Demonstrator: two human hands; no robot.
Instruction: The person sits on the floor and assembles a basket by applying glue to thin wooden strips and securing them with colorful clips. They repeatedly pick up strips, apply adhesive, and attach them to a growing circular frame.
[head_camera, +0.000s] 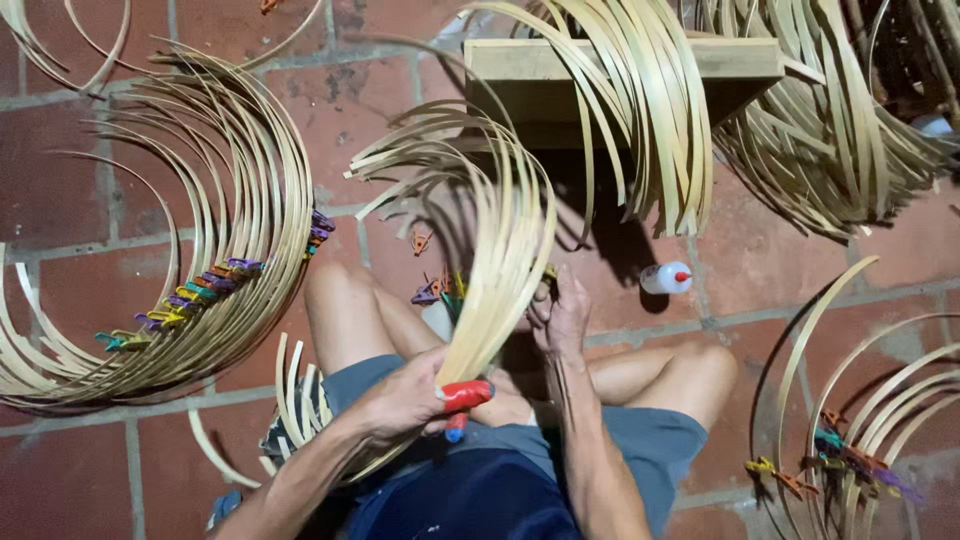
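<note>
I am sitting on the brick floor (80, 170) with a bundle of bamboo strips (495, 260) rising over my lap. My left hand (405, 400) is gripping its lower end beside a clothespin (465, 394), and my right hand (562, 318) is touching it further up. A clipped coil of strips (230, 260) is lying to my left. A wooden stool (620, 70) is standing ahead of me, strips draping over it. A glue bottle (665, 279) is lying to the right of my right hand, and more clipped hoops (850, 440) are resting at far right.

Red brick floor (90, 190), small white glue bottle with red cap (666, 278) at right, wooden stool (620, 70) far centre draped with bamboo strips (655, 130), clipped hoop bundle (215, 270) at left, more clipped hoops (860, 440) near right.
</note>
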